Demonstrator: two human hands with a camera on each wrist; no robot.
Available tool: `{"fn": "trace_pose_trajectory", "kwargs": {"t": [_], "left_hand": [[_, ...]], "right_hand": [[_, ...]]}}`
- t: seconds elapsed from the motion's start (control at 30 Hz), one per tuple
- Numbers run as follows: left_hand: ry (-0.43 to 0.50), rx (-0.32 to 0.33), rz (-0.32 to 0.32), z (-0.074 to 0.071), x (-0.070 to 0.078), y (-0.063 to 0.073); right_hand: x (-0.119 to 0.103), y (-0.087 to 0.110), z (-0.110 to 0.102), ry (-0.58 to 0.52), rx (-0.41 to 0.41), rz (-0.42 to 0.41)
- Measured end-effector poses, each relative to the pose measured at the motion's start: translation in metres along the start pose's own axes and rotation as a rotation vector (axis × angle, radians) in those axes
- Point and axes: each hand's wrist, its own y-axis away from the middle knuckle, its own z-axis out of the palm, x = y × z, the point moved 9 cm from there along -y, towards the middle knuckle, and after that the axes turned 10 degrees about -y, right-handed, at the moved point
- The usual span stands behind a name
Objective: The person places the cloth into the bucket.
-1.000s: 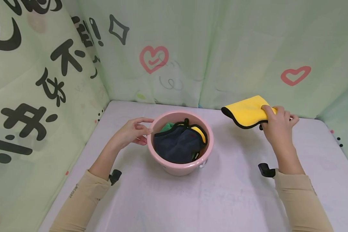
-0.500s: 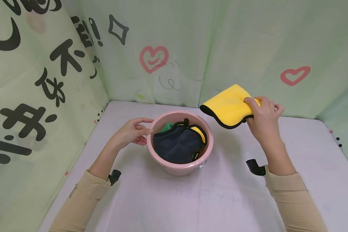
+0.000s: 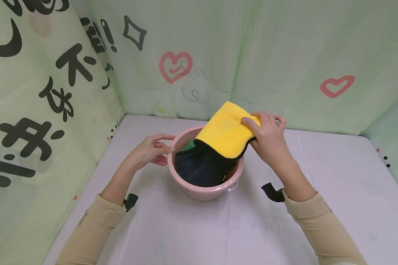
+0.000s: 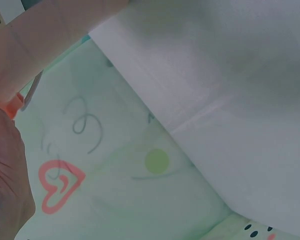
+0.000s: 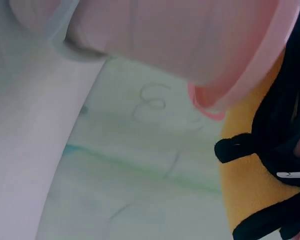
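Observation:
My right hand [image 3: 268, 138] grips a folded yellow cleaning cloth [image 3: 223, 130] with dark edging, held over the right part of a pink bucket [image 3: 203, 195]. The right wrist view shows the cloth's yellow side [image 5: 247, 185] and black hanging loop [image 5: 235, 146] beside the bucket wall [image 5: 165, 40]. Inside the bucket lie a dark navy cloth [image 3: 199, 167] and a green cloth [image 3: 189, 145]; the held cloth hides part of them. My left hand [image 3: 150, 150] holds the bucket's left rim by thumb and fingers; in the left wrist view, part of this hand [image 4: 10, 180] shows near the rim.
The bucket stands on a table with a pale lilac cover [image 3: 185, 232]. Behind it hangs a pale green curtain [image 3: 285, 55] with hearts, and a printed curtain [image 3: 20, 92] is at the left. A white bucket handle [image 3: 233, 187] hangs at the bucket's right side.
My right hand has carried the yellow cloth leftward from the table's right side to above the bucket. The left hand and the bucket have stayed in place.

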Motion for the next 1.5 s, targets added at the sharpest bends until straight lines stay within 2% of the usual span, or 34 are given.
{"fn": "trace_pose_trajectory", "kwargs": {"t": [0.13,0.33,0.6,0.87,1.1,1.5], "left_hand": [[-0.019,0.015,-0.012,-0.001,0.0,-0.001],[-0.037,0.026,-0.027,-0.001,-0.001,-0.002],[-0.03,0.023,-0.036,-0.002,0.0,-0.002],[-0.039,0.022,-0.056,-0.002,0.0,-0.002],[-0.041,0.021,-0.06,-0.002,-0.001,-0.001],[-0.031,0.018,-0.064,0.0,-0.004,-0.004]], "right_hand": [[-0.017,-0.004,0.012,0.002,-0.049,-0.08],[-0.034,-0.006,0.034,0.008,-0.18,-0.126],[-0.049,-0.006,0.058,0.029,-0.301,-0.212],[-0.054,-0.006,0.077,0.051,-0.439,-0.231],[-0.053,-0.004,0.096,0.087,-0.559,-0.213],[-0.053,0.004,0.122,0.124,-0.705,-0.187]]}}
